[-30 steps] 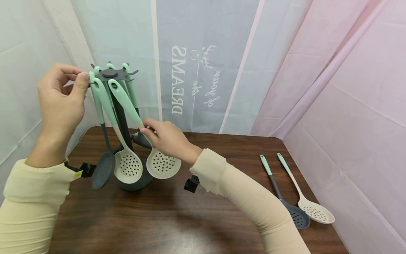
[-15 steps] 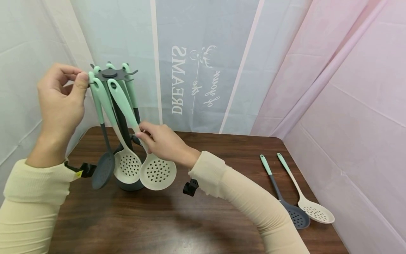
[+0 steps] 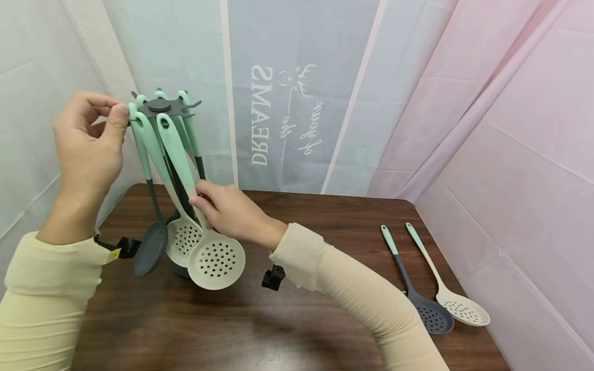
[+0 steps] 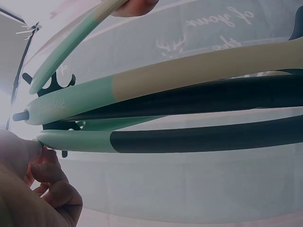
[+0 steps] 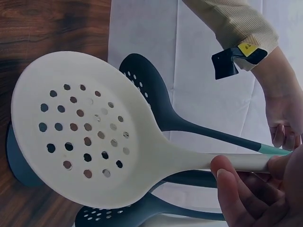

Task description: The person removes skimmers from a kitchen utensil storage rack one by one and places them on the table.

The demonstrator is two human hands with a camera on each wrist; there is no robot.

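My right hand pinches the cream shaft of a mint-handled skimmer. The skimmer hangs tilted before the utensil rack, its handle's hole end close under the rack's top. In the right wrist view, the skimmer's round perforated head faces the camera. My left hand pinches the rack's left hook tip, right at the end of a dark slotted spoon's mint handle. Fingers partly hide this hold in the left wrist view. Beside it hangs a cream perforated ladle, partly covered by the skimmer.
Several more mint-handled utensils hang behind on the rack, whose dark base is mostly hidden. On the right of the wooden table lie a dark slotted spoon and a cream slotted spoon. Curtains surround the table.
My right hand has moved left and slightly down, swinging the skimmer's head left and towards me, so it now overlaps the perforated ladle. My left hand has stayed nearly still.
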